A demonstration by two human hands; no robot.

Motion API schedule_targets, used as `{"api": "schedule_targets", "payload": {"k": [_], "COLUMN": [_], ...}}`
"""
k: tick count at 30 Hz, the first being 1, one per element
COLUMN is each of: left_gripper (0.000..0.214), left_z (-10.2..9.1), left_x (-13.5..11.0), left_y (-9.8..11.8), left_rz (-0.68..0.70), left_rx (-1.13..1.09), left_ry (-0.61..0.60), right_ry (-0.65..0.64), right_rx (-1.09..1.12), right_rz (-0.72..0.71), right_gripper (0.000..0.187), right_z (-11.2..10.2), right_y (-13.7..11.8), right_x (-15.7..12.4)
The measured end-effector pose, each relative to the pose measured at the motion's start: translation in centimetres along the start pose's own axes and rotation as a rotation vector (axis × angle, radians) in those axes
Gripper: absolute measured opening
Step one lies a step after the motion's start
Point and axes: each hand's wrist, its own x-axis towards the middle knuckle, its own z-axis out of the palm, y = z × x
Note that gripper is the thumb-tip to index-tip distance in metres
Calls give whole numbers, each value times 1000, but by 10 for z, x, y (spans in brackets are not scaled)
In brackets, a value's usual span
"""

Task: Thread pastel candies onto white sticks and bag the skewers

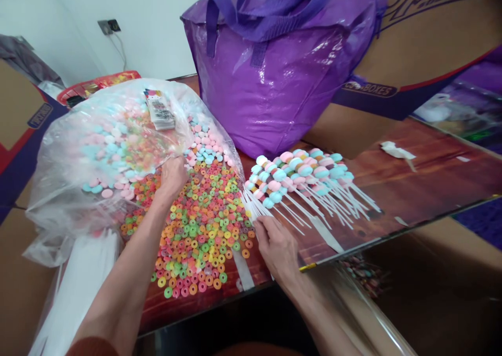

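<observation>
My left hand [173, 179] is closed at the edge of a clear plastic bag [50, 157], pinching the plastic; its fingertips are partly hidden. Pink, blue and white candies [207, 144] lie beside it, partly under the bag. Many small coloured candy rings [200, 225] spread below. My right hand [276, 249] has its fingers curled at the lower ends of white sticks [254, 202]. These belong to the nearest of several candy skewers [306, 170], threaded with pastel candies and rings and piled on the table.
A big purple bag [266, 94] stands behind the skewers. Cardboard boxes [439, 47] rise at the right and left. Loose white sticks [90, 267] lie at the left. A paper scrap [397, 150] is on the wood-patterned table [423, 183]. A red basket [78, 89] sits behind the clear bag.
</observation>
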Motion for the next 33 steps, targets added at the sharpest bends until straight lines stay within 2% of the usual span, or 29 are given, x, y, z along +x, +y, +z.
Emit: {"api": "schedule_targets", "payload": {"k": [4,7,9,11,13,15,20,25,28,33], "left_gripper": [28,28,35,44,46,43,36,46,44,35], "left_z": [-7,-13,-15,-15,-13,-9,1,4,4,3], "left_x": [-11,-32,-52,-74,-96,-114,-136,-141,-144,-149], "left_y": [5,11,18,24,30,34,35,35,35,30], "left_rz": [-21,-72,-96,-133,-189,-233,-243,-272,-283,-250], "left_rx": [-123,-521,-865,-1157,-1362,-1488,-1548,-1507,-1511,-1518], "left_ry": [67,101,29,-99,-206,-235,-140,-48,-37,-56], "right_ry": [40,82,75,7,-90,-146,-182,-173,-174,-318], "right_rx": [61,150,219,299,389,473,532,556,560,560], "right_rz": [1,0,6,16,19,0,-33,-63,-73,-58], "right_gripper": [24,23,22,21,21,22,25,26,27,29], "right_z": [-3,-9,-14,-18,-18,-16,-11,-14,-16,-17], "right_y": [-1,-5,-12,-23,-36,-49,-66,-72,-74,-71], "right_x": [1,4,5,6,6,4,1,-1,-1,3]}}
